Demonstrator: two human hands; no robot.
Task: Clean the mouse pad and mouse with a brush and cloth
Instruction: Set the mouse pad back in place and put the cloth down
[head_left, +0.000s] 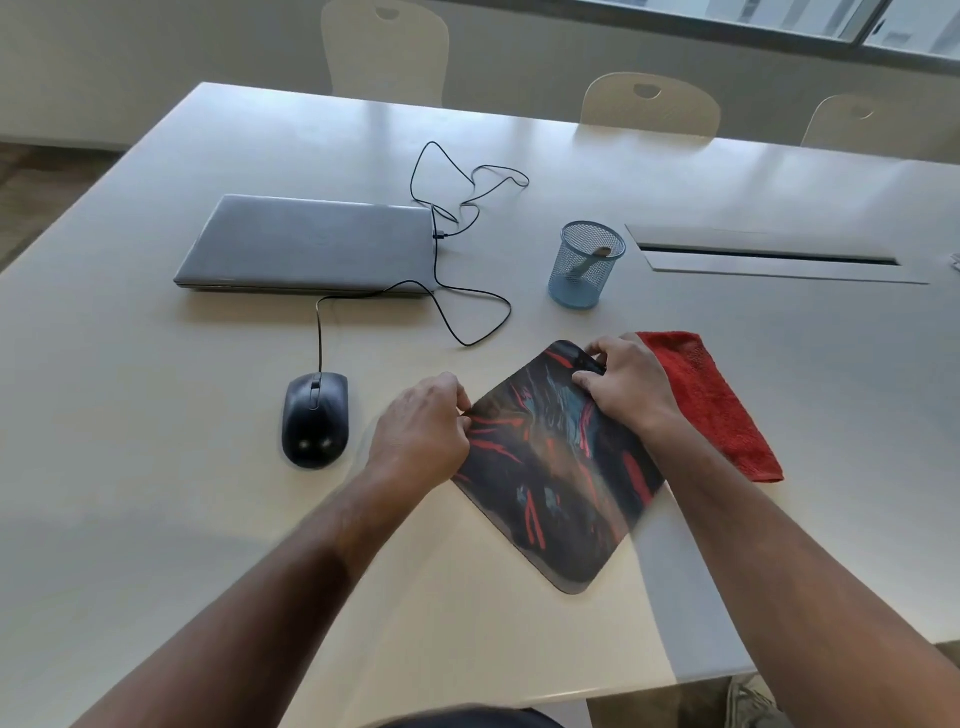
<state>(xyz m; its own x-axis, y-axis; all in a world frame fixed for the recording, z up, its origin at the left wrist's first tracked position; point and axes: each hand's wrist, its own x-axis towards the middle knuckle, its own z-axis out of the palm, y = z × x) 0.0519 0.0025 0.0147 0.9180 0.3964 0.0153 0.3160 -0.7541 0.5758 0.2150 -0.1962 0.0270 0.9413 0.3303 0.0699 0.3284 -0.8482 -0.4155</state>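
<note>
A dark mouse pad (558, 483) with red and blue streaks lies turned like a diamond on the white table. My left hand (423, 434) pinches its left corner. My right hand (626, 387) grips its far corner with curled fingers. A folded red cloth (714, 405) lies just right of the pad, partly under my right wrist. The black wired mouse (315, 418) sits to the left of the pad, apart from both hands. A brush handle (592, 262) leans inside the blue mesh cup (586, 265) behind the pad.
A closed grey laptop (306, 244) lies at the back left, with the mouse's black cable (467, 291) looping beside it. A cable slot (769, 255) is set into the table (156, 493) at the right. Chairs (649, 104) stand along the far edge.
</note>
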